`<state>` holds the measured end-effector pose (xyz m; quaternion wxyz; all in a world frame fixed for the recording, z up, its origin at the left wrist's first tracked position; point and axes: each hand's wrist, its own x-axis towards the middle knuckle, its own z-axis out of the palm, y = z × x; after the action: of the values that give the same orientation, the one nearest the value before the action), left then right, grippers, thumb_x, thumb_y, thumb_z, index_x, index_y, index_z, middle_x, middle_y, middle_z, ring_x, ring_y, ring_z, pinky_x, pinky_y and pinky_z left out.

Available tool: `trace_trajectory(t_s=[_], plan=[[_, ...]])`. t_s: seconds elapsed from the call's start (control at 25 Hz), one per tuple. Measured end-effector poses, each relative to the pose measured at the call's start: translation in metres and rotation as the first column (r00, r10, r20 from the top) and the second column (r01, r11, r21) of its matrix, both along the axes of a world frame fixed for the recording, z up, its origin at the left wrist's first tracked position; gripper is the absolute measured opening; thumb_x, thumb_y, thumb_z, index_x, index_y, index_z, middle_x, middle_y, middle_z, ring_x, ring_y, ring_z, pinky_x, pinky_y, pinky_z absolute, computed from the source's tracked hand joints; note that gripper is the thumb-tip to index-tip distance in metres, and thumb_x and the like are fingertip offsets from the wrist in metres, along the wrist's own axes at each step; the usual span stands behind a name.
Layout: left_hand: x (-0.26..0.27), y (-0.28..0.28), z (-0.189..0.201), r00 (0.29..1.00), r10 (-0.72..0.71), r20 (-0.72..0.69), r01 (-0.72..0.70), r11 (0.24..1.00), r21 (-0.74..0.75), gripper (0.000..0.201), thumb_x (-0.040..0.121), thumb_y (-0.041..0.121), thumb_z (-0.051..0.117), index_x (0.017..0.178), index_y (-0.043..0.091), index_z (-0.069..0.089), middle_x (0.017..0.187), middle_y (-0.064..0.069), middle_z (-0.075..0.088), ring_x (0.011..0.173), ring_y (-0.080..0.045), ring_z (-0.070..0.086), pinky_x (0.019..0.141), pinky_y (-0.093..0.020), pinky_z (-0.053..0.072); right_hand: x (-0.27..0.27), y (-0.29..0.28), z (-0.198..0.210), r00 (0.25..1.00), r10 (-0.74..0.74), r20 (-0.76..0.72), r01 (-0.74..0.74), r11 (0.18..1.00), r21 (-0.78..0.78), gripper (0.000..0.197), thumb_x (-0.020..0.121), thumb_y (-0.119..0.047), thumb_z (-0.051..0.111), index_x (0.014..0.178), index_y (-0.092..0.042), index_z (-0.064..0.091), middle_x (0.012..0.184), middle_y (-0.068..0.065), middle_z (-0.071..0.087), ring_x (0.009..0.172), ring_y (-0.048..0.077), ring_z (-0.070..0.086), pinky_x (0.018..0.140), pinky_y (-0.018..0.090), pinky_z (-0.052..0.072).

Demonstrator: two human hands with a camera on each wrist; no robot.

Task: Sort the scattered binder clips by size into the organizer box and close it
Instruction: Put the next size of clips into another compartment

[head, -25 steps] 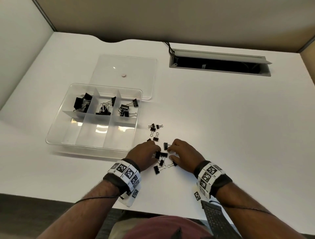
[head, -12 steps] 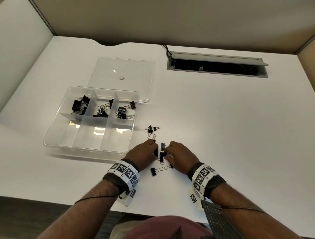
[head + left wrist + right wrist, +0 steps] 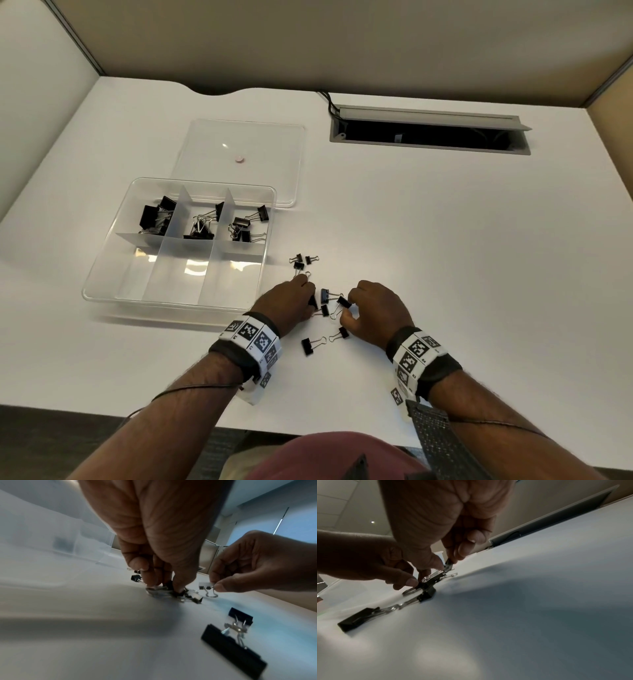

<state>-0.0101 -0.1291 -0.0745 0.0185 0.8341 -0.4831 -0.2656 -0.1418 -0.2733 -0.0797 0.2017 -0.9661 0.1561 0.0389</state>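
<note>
Your right hand (image 3: 375, 310) pinches one small binder clip (image 3: 344, 302) by its wire handle between thumb and fingertip, and the clip hangs just off the white surface (image 3: 445, 240). Your left hand (image 3: 291, 303) has its fingertips curled down onto another small clip (image 3: 173, 588) in the middle of the loose cluster; whether that clip is truly pinched or only pressed, I cannot tell for sure, though the fingers look closed around it. The likeliest trouble is tangling: the wire handles of the clips between your hands lie crossed and touching, so lifting one may drag a neighbour along and drop it partway. A grip on a wire loop alone is also weak, since the black body can swing and slip free as you carry it left toward the clear organizer box (image 3: 102, 294). Sorting is the other risk. The far row of compartments already holds clips, the largest on the left, while the near row looks empty, and these small ones could land in the far right compartment (image 3: 250, 222) with bigger clips if you judge by eye in a hurry. More small clips (image 3: 303, 262) wait just beyond your left fingers and two (image 3: 310, 344) lie nearer you, easy to sweep off with a wrist. The lid (image 3: 239, 157) lies flat behind the box, untouched.
</note>
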Motion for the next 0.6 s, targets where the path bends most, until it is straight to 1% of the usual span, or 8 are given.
trace_trajectory(t_s=[0.08,0.16,0.28,0.4,0.44,0.48,0.56,0.6], plan=[[0.001,0.000,0.000,1.000,-0.002,0.007,0.002,1.000,-0.001,0.023,0.092,0.019,0.047,0.109,0.005,0.053,0.117,-0.013,0.051,0.098,-0.034,0.058,0.079,-0.039,0.046,-0.004,-0.005,0.001,1.000,-0.028,0.000,0.028,1.000,-0.006,0.018,0.073,-0.029,0.062,0.070,-0.011,0.061,0.070,0.005,0.059,0.067,0.024,0.055,0.055,0.030,0.040],[0.001,-0.001,0.001,1.000,-0.006,-0.011,0.006,1.000,-0.001,0.027,0.091,0.020,0.049,0.114,0.005,0.052,0.119,-0.013,0.050,0.100,-0.033,0.057,0.082,-0.040,0.046,-0.010,-0.012,0.001,0.997,-0.082,-0.012,0.082,0.997,0.010,0.019,0.073,-0.030,0.062,0.070,-0.011,0.060,0.070,0.004,0.059,0.067,0.024,0.054,0.056,0.031,0.042],[-0.003,-0.001,0.003,0.999,0.013,-0.048,-0.014,1.000,-0.004,0.034,0.089,0.027,0.055,0.117,0.007,0.049,0.118,-0.011,0.050,0.101,-0.031,0.056,0.083,-0.040,0.046,-0.019,-0.021,-0.002,0.983,-0.174,-0.058,0.176,0.984,0.039,0.020,0.073,-0.031,0.062,0.069,-0.012,0.058,0.071,0.003,0.056,0.068,0.024,0.053,0.059,0.033,0.044],[-0.007,-0.002,0.003,0.998,0.009,-0.058,-0.008,1.000,0.009,0.038,0.087,0.033,0.058,0.116,0.010,0.049,0.117,-0.010,0.050,0.101,-0.030,0.055,0.081,-0.038,0.045,-0.028,-0.024,-0.005,0.977,-0.203,-0.069,0.207,0.976,0.070,0.019,0.072,-0.032,0.064,0.073,-0.014,0.058,0.070,-0.002,0.051,0.068,0.024,0.054,0.060,0.033,0.045],[-0.008,-0.002,0.002,0.998,0.004,-0.057,-0.004,1.000,0.014,0.038,0.087,0.033,0.059,0.116,0.010,0.049,0.117,-0.010,0.050,0.102,-0.029,0.055,0.082,-0.038,0.045,-0.031,-0.025,-0.005,0.980,-0.191,-0.052,0.195,0.977,0.090,0.019,0.072,-0.032,0.065,0.078,-0.015,0.059,0.074,-0.002,0.052,0.070,0.024,0.055,0.062,0.033,0.046],[-0.009,-0.003,0.002,0.998,0.003,-0.057,-0.002,1.000,0.016,0.039,0.087,0.032,0.059,0.118,0.011,0.048,0.118,-0.010,0.051,0.103,-0.029,0.055,0.082,-0.038,0.044,-0.032,-0.026,-0.007,0.987,-0.157,-0.036,0.160,0.981,0.113,0.021,0.073,-0.031,0.066,0.088,-0.016,0.060,0.082,0.000,0.055,0.075,0.023,0.056,0.065,0.033,0.047],[-0.010,-0.003,0.002,0.999,0.001,-0.051,0.000,1.000,0.020,0.040,0.089,0.029,0.057,0.123,0.011,0.046,0.120,-0.010,0.051,0.106,-0.029,0.054,0.084,-0.037,0.044,-0.033,-0.028,-0.009,0.999,-0.033,-0.038,0.037,0.990,0.138,0.034,0.079,-0.026,0.064,0.111,-0.018,0.058,0.107,0.001,0.057,0.093,0.022,0.054,0.079,0.034,0.049],[-0.010,-0.004,0.002,0.999,-0.002,-0.047,0.003,1.000,0.021,0.039,0.089,0.028,0.056,0.123,0.012,0.046,0.120,-0.010,0.052,0.106,-0.029,0.054,0.085,-0.037,0.045,-0.031,-0.029,-0.009,0.999,0.027,-0.047,-0.020,0.990,0.143,0.037,0.082,-0.022,0.062,0.118,-0.018,0.056,0.117,0.000,0.056,0.100,0.021,0.052,0.085,0.033,0.047]])
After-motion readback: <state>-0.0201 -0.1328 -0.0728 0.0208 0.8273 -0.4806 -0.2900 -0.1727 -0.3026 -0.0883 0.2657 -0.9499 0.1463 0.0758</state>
